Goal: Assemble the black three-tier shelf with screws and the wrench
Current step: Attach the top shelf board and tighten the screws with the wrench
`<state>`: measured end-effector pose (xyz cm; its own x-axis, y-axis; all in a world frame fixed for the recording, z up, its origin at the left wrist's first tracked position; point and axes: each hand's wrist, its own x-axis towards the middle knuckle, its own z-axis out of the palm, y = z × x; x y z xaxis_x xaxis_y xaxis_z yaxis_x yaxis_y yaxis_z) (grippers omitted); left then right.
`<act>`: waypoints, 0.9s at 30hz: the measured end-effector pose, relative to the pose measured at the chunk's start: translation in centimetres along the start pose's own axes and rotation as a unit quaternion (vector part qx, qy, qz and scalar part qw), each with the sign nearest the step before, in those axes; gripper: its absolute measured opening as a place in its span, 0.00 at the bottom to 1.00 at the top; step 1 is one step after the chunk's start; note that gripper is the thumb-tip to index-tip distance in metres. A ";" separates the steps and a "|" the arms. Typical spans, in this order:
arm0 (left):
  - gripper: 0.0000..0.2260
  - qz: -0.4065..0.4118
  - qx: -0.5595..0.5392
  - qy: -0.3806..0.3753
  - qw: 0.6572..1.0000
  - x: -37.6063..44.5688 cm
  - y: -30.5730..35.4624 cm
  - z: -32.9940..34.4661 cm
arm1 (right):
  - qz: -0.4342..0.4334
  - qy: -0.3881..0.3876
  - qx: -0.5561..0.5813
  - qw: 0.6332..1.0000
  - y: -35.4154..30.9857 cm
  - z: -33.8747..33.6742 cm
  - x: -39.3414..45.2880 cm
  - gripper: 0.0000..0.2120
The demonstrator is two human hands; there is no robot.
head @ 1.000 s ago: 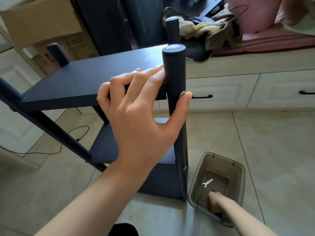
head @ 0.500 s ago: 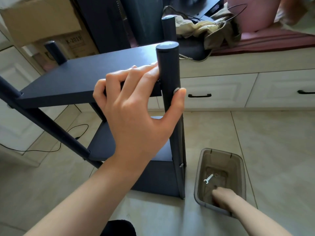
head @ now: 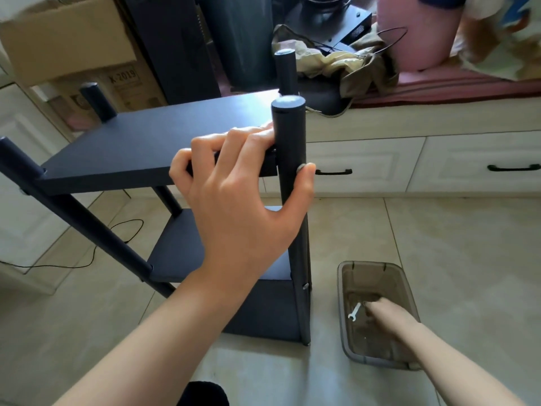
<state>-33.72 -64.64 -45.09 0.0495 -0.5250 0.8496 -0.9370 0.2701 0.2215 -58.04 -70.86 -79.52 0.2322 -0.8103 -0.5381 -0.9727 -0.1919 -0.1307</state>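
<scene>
Your right hand [head: 386, 316] in bin [head: 345, 317], grip unclear; wrench [head: 354, 312] just left of fingertips, diagonal. Left hand [head: 240, 197] grips shelf [head: 131, 145] at post [head: 289, 136].

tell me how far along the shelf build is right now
Done: all three boards sit between the posts of the shelf, and a screw shows low on the near post. In hand: the left hand grips the top board's corner, thumb on a screw head, while the right hand reaches into the bin beside the wrench. Left: likely tightening that top screw.
</scene>
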 end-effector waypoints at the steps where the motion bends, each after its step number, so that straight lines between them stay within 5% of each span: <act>1: 0.16 0.000 0.000 -0.003 1.000 0.0 0.0 0.0 | 0.015 0.018 0.024 0.999 -0.3 -0.9 -0.3 0.14; 5: 0.19 -0.002 -0.010 -0.020 1.000 0.0 -0.2 -0.3 | 0.028 0.199 0.143 0.969 -2.7 -5.6 -2.5 0.05; 8: 0.20 -0.010 -0.023 -0.039 0.999 0.0 -0.2 -0.6 | 0.002 0.319 0.359 0.877 -6.5 -9.8 -5.2 0.05; 15: 0.20 -0.033 -0.044 -0.085 0.995 0.5 0.0 -1.6 | -0.095 0.292 0.684 0.662 -16.5 -17.0 -10.9 0.08; 27: 0.22 -0.047 -0.013 -0.123 0.991 1.7 -1.0 -3.8 | -0.114 0.273 0.730 0.616 -21.4 -18.6 -13.5 0.10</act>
<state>-31.40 -62.73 -42.07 0.0467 -0.7290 0.6830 -0.9227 0.2305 0.3092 -40.41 -66.09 -53.93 -0.0598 -0.9965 -0.0591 0.2163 0.0448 -0.9753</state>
